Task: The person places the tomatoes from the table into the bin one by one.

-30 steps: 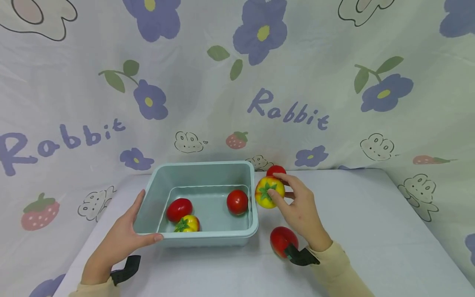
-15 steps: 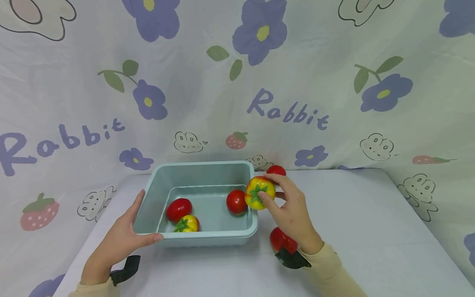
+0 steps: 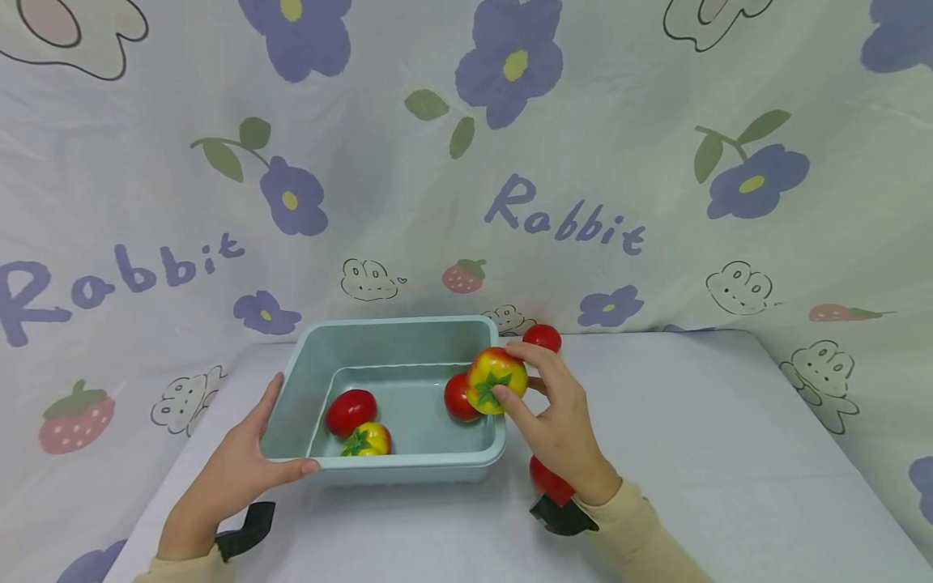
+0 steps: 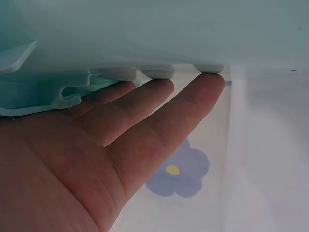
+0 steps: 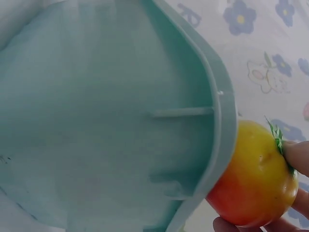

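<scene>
My right hand (image 3: 560, 413) pinches a yellow and red toy tomato (image 3: 479, 374) with a green leafy top, thumb against the leaves. It overlaps the right rim of the pale green plastic bin (image 3: 408, 462) in the head view. In the right wrist view the tomato (image 5: 256, 179) shows beyond the bin's edge. My left hand (image 3: 236, 465) rests at the bin's front left corner, thumb along the front rim. The left wrist view has its straight fingers (image 4: 159, 130) touching the outer wall. Inside the bin lie a red tomato (image 3: 351, 412), a yellow tomato (image 3: 372, 438) and another red one (image 3: 455, 397), partly hidden.
A red tomato (image 3: 543, 337) sits behind the bin's right side. Another red one (image 3: 548, 479) lies in front, partly covered by my right wrist and its black strap (image 3: 563, 517). A printed cloth (image 3: 408, 186) hangs behind the white table (image 3: 729, 453).
My right hand has moved left with the yellow and red tomato, from beside the bin to its right rim, where it now overlaps the red tomato inside. My left hand has stayed put.
</scene>
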Available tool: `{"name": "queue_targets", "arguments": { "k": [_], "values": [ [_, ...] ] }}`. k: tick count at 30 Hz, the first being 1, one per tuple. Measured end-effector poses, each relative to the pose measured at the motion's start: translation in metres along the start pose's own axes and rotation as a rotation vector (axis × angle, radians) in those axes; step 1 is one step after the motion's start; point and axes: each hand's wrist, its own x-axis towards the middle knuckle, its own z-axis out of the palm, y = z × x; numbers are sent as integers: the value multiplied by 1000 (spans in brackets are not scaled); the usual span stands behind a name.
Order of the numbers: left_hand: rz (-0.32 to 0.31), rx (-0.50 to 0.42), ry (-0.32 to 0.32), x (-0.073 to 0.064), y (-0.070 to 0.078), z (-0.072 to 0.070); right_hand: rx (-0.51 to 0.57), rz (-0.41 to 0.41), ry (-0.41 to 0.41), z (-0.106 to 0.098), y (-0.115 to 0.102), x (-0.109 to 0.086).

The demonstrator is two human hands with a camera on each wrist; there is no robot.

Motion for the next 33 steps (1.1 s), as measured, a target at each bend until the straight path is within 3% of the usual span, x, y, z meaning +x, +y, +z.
{"name": "queue_targets", "arguments": {
  "k": [6, 14, 25, 33],
  "values": [
    [8, -6, -4, 0, -1, -1, 5, -22, -36, 7, 1, -3],
    [2, -6, -11, 1, -1, -1, 45, -142, -74, 17, 5, -7],
    [4, -12, -7, 0, 0, -1, 49, -159, -126, 33, 42, -16],
    [4, -14, -8, 0, -2, 0, 31, -159, -150, 35, 45, -17]
  ]
}}
